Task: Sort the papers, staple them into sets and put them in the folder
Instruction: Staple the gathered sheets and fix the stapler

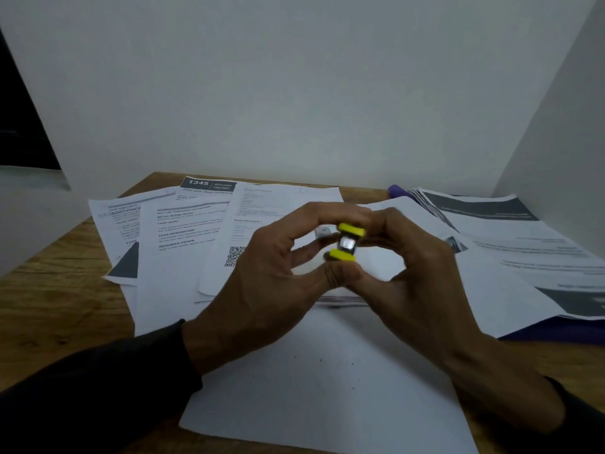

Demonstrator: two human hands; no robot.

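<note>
Both hands hold a small yellow and silver stapler in the air above the papers, at the middle of the view. My left hand pinches it from the left with thumb under and fingers over it. My right hand grips it from the right in the same way. Printed sheets lie fanned across the wooden table. A blank white sheet lies nearest me under my wrists. A purple folder lies at the right, mostly covered by more printed pages.
White walls stand close behind the table and along the right side. A dark gap opens at the far left. A purple edge of the folder shows at the back right. Bare wood shows at the table's left side.
</note>
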